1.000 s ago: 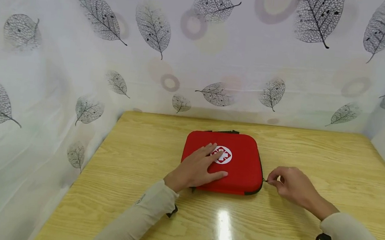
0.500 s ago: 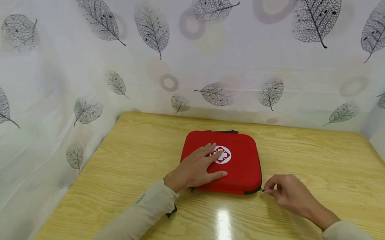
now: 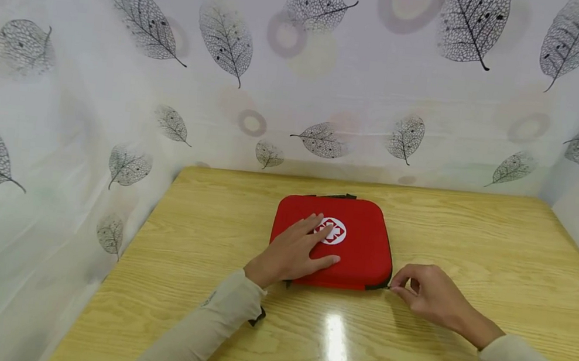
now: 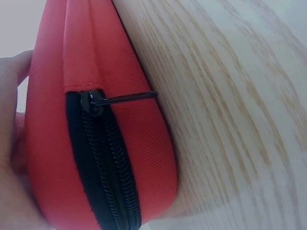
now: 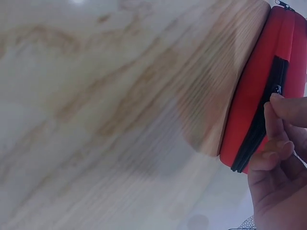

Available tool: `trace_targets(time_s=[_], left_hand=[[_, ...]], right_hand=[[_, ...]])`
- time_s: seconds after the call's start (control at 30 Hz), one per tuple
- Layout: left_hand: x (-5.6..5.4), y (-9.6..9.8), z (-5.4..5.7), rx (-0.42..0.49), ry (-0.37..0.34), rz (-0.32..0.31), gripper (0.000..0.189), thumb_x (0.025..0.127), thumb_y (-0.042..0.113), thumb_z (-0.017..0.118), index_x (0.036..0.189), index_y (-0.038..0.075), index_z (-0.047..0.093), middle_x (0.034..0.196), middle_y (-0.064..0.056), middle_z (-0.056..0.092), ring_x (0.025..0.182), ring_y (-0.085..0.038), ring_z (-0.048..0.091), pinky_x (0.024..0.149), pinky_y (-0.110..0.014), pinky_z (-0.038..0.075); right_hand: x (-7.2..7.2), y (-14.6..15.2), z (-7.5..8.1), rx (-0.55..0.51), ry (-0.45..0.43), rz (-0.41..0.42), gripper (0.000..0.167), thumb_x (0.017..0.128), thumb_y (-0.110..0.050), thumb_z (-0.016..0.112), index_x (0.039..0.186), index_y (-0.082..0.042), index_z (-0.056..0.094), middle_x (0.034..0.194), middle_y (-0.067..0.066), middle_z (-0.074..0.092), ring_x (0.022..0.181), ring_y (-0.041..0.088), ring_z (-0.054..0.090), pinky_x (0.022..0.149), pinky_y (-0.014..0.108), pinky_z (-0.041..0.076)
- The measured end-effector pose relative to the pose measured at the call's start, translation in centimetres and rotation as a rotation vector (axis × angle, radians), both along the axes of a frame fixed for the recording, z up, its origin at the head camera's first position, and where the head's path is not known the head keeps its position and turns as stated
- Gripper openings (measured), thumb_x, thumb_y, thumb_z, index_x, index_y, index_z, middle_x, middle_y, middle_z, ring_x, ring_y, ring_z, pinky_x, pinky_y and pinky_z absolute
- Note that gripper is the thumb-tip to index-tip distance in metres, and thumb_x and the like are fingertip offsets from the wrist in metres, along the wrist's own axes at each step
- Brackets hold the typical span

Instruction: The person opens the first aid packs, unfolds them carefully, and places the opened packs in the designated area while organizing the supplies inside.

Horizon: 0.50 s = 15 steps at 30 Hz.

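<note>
A red first-aid case (image 3: 361,253) with a white round emblem lies flat on the table. My left hand (image 3: 292,251) rests on its lid, fingers spread, partly covering the emblem. At the case's near right corner, my right hand (image 3: 431,295) pinches a zipper pull between thumb and forefinger. The slider (image 5: 277,89) shows just beyond the fingertips in the right wrist view, on the black zipper (image 5: 256,127). Another zipper pull (image 4: 127,98) sticks out sideways at the zipper's end in the left wrist view, untouched. The zipper teeth (image 4: 108,163) are together below it.
The wood-grain table (image 3: 200,324) carries a bright light reflection in front of the case. A leaf-patterned curtain (image 3: 242,128) hangs behind the table and along both sides. A black handle (image 3: 338,196) lies at the case's far edge.
My right hand has drawn the zipper pull along the right side toward me, round to the near right corner. My left hand has stayed in place on the lid.
</note>
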State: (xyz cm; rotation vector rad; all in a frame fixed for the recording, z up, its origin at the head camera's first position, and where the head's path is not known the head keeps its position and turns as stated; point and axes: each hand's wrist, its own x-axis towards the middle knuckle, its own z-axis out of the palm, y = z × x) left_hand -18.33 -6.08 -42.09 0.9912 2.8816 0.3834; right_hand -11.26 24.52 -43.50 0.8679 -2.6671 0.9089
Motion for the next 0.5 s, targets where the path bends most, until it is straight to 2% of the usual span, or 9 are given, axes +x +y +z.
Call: trace_targets(time_s=[0.27,0.5], left_hand=[[0.3,-0.5,0.2,-0.009,-0.011,0.035,0.075,0.099,0.061,0.05,0.159,0.019,0.036,0.166,-0.008,0.026,0.152,-0.026,0.025,0.122,-0.041,0.022],[0.6,-0.9,0.4,-0.041,0.018,0.068,0.073,0.098,0.061,0.05,0.157,0.019,0.04,0.164,-0.008,0.03,0.15,-0.028,0.029,0.121,-0.044,0.026]], right_hand=[[-0.7,0.0,0.3,0.052,0.025,-0.082,0.019,0.078,-0.001,0.083,0.079,-0.018,0.075,0.075,-0.018,0.064,0.06,-0.004,0.042,0.052,0.021,0.039],[-2.1,0.1,0.8,0.1,-0.038,-0.184,0.008,0.083,-0.005,0.08,0.084,-0.012,0.077,0.078,-0.009,0.068,0.059,0.002,0.042,0.052,0.024,0.037]])
